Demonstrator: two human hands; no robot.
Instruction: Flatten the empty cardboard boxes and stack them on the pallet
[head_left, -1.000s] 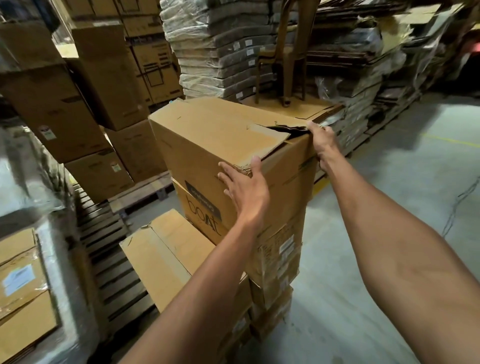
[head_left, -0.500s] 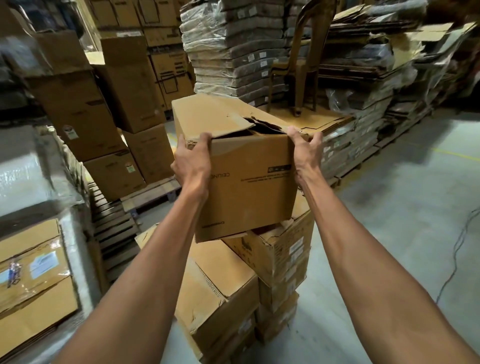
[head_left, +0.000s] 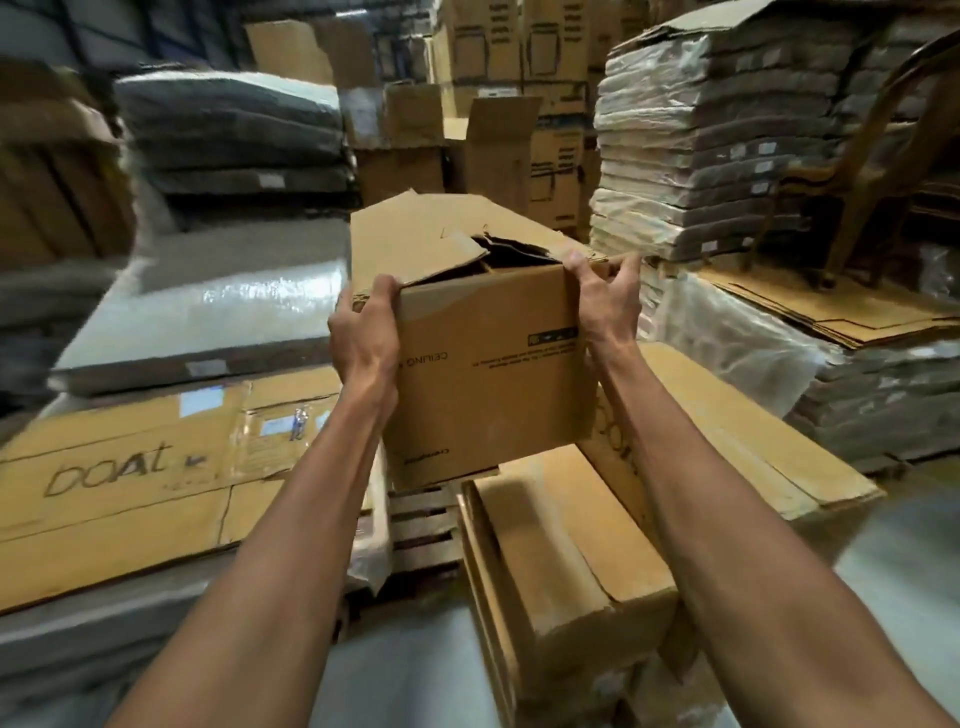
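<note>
- Two hands, one load: the cardboard box (head_left: 488, 374) hangs mid-air at dead centre, printing upside down on the near face, and appears lifted off everything beneath it.
- The left hand (head_left: 363, 332) grasps the top corner at nine o'clock of the box, fingers curled over the edge. The right hand (head_left: 605, 301) clamps the top corner at three o'clock, fingers wrapped onto the side wall.
- It is carried high, at arm's length, by the corners alone, so I'd call it light and very likely empty.
- At twelve o'clock the top flaps are torn and buckled, one sagging inward over a dark gap.
- The walls look stiff enough to carry, but that ragged top is the weak spot, and a grip on the flaps could tear them.
- The best hold, to my eye, is the folded vertical corners or the bottom edge, where the board is strongest.
- The surface is dry, matt board, so it is unlikely to slip. It should crease under a firm squeeze, which suits flattening.
- A flat cardboard stack (head_left: 119, 488) lies at eight o'clock, the wooden pallet (head_left: 423, 525) shows at six o'clock, and more boxes (head_left: 566, 561) sit at five o'clock.
</note>
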